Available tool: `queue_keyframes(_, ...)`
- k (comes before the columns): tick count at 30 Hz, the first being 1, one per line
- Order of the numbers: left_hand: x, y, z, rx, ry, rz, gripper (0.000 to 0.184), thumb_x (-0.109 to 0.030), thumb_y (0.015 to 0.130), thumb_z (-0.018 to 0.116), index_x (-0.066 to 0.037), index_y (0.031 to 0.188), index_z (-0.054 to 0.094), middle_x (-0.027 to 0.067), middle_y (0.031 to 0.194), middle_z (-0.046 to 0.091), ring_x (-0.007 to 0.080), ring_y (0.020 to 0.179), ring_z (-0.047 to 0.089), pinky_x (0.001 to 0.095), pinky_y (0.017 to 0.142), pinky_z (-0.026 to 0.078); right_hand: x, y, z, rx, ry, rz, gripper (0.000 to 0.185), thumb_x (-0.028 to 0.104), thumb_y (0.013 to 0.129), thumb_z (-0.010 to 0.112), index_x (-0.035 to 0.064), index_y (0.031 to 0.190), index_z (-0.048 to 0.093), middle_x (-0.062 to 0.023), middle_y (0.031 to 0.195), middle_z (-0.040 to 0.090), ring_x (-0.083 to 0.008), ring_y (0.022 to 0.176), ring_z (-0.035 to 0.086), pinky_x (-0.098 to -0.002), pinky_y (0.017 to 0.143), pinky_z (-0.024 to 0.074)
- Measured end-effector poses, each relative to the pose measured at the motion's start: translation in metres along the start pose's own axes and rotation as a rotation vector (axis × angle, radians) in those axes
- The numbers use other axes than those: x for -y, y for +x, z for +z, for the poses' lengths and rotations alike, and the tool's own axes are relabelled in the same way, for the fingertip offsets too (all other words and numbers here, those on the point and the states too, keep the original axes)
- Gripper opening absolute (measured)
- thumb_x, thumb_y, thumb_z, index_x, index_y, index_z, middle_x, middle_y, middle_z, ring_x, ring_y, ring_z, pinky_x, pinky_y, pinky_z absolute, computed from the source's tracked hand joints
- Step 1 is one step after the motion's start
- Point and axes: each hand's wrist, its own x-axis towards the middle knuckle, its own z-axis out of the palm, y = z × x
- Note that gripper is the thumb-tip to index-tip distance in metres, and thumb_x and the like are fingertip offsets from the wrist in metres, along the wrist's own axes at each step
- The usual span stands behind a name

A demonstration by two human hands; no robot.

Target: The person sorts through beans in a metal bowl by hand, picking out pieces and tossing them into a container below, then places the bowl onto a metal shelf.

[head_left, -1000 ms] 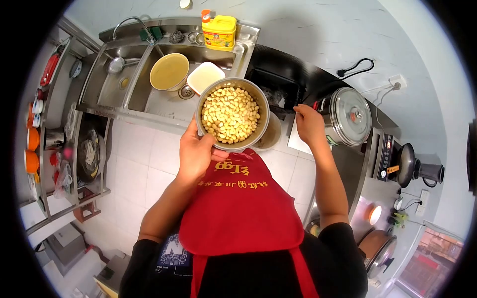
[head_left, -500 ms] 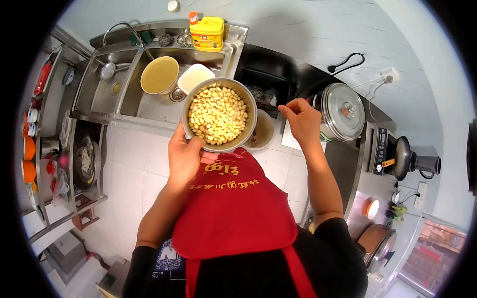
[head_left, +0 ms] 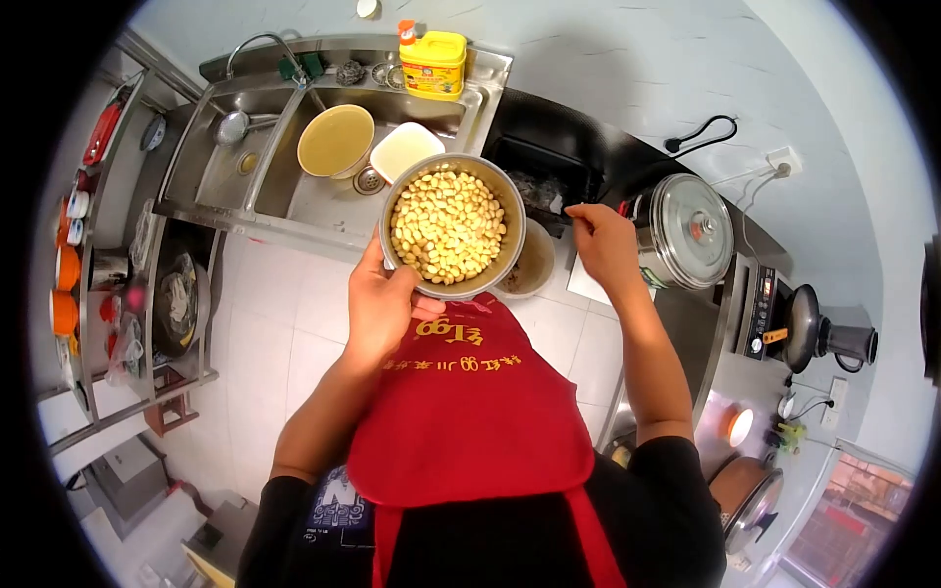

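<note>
My left hand [head_left: 384, 306] grips the rim of a round metal pot [head_left: 519, 235], its thumb over the near left edge. Pale yellow oval kernels [head_left: 449, 227], perhaps peanuts or lotus seeds, fill much of the pot's inside. To the right of the pot, my right hand [head_left: 606, 245] is raised with thumb and forefinger pinched together. Whatever lies between those fingertips is too small to name. Below and behind the pot is a grey bin [head_left: 534, 263], partly covered by it, with dark scraps inside.
A double steel sink [head_left: 319, 211] at the back left holds a yellowish basin [head_left: 336, 142], a white square bowl [head_left: 404, 149] and a skimmer [head_left: 233, 127]. A yellow detergent jug [head_left: 433, 67] stands behind. On the right are a lidded steel pot [head_left: 694, 230] and an induction cooker [head_left: 763, 312].
The whole view has shifted slightly, so the surroundings appear farther right. Both hands keep nearly the same pose, the left still on the pot and the right still pinched.
</note>
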Motion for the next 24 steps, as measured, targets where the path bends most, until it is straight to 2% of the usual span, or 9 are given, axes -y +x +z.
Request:
queue_keyframes(4, 0.0, -0.004, 0.001, 0.001, 0.013, 0.015, 0.059, 0.006, 0.087, 0.042, 0.002, 0.146, 0.037, 0.0236, 0.097, 0.069, 0.0255, 0.059, 0.071, 0.0308, 0.049, 0.062, 0.093, -0.002, -0.022, 0.015, 0.258, -0.123, 0.017, 0.002, 0.084, 0.071, 0.0028, 0.101, 0.074, -0.0113, 0.089, 0.072, -0.0279, 0.077, 0.068, -0.033, 0.069, 0.0548)
queue_keyframes(6, -0.002, -0.005, 0.001, 0.014, 0.017, -0.003, 0.063, 0.006, 0.089, 0.041, -0.002, 0.151, 0.032, 0.0225, 0.101, 0.069, 0.0242, 0.06, 0.071, 0.0305, 0.051, 0.062, 0.111, -0.001, -0.014, -0.032, 0.089, -0.378, 0.009, 0.006, 0.084, 0.071, 0.0053, 0.093, 0.074, -0.0059, 0.086, 0.07, -0.0247, 0.077, 0.066, -0.0335, 0.068, 0.0538)
queue_keyframes(7, -0.002, -0.006, 0.002, 0.021, 0.019, -0.022, 0.068, 0.006, 0.092, 0.04, -0.007, 0.157, 0.027, 0.0214, 0.105, 0.068, 0.023, 0.06, 0.071, 0.0302, 0.052, 0.062, 0.114, 0.001, -0.008, -0.035, 0.088, -0.38, 0.009, 0.006, 0.084, 0.071, 0.0053, 0.093, 0.074, -0.0059, 0.086, 0.07, -0.0247, 0.077, 0.066, -0.0335, 0.068, 0.0538)
queue_keyframes(9, -0.001, -0.006, 0.002, 0.028, 0.003, -0.013, 0.068, 0.006, 0.092, 0.04, -0.007, 0.157, 0.027, 0.0211, 0.105, 0.068, 0.0229, 0.06, 0.071, 0.03, 0.052, 0.062, 0.116, 0.006, 0.004, 0.095, -0.213, -0.496, 0.004, 0.009, 0.081, 0.07, 0.0095, 0.085, 0.071, -0.0021, 0.084, 0.065, -0.0221, 0.082, 0.062, -0.0329, 0.069, 0.0518)
queue_keyframes(15, 0.0, -0.008, 0.001, 0.029, -0.008, -0.004, 0.069, 0.006, 0.092, 0.04, -0.008, 0.158, 0.025, 0.0203, 0.106, 0.068, 0.023, 0.06, 0.071, 0.0299, 0.051, 0.061, 0.116, 0.019, 0.013, 0.177, -0.364, -0.61, 0.01, 0.011, 0.074, 0.065, 0.0124, 0.083, 0.069, -0.0005, 0.085, 0.062, -0.0221, 0.092, 0.058, -0.0364, 0.073, 0.051)
queue_keyframes(17, 0.001, -0.009, 0.003, 0.023, 0.0, -0.005, 0.069, 0.006, 0.092, 0.04, -0.008, 0.158, 0.025, 0.0203, 0.106, 0.068, 0.0231, 0.06, 0.071, 0.03, 0.051, 0.061, 0.114, 0.019, 0.016, 0.19, -0.361, -0.608, 0.008, 0.012, 0.075, 0.066, 0.0119, 0.083, 0.069, -0.0012, 0.084, 0.062, -0.0233, 0.091, 0.058, -0.0384, 0.074, 0.051)
queue_keyframes(20, 0.001, -0.008, 0.002, -0.016, -0.034, 0.039, 0.056, 0.005, 0.092, 0.043, -0.001, 0.147, 0.038, 0.0215, 0.098, 0.069, 0.0235, 0.058, 0.071, 0.0297, 0.048, 0.06, 0.115, 0.019, 0.012, 0.194, -0.228, -0.542, 0.007, 0.01, 0.078, 0.07, 0.01, 0.085, 0.07, -0.0033, 0.084, 0.066, -0.0229, 0.086, 0.062, -0.0377, 0.074, 0.0519)
queue_keyframes(22, 0.004, -0.005, -0.002, 0.029, -0.014, -0.018, 0.069, 0.005, 0.092, 0.041, -0.007, 0.158, 0.024, 0.0207, 0.104, 0.069, 0.0237, 0.059, 0.071, 0.0303, 0.051, 0.061, 0.117, 0.014, 0.001, 0.187, -0.094, -0.474, 0.007, 0.008, 0.08, 0.072, 0.0085, 0.086, 0.07, -0.0047, 0.084, 0.068, -0.0213, 0.082, 0.065, -0.0351, 0.073, 0.0528)
queue_keyframes(24, 0.001, -0.01, 0.001, 0.009, -0.031, 0.01, 0.062, 0.005, 0.091, 0.042, -0.003, 0.151, 0.032, 0.0211, 0.101, 0.069, 0.0237, 0.059, 0.071, 0.0301, 0.049, 0.061, 0.119, 0.008, -0.02, 0.113, 0.309, -0.086, 0.011, 0.005, 0.082, 0.077, 0.0056, 0.092, 0.071, -0.0049, 0.085, 0.072, -0.0134, 0.072, 0.066, -0.0267, 0.069, 0.0526)
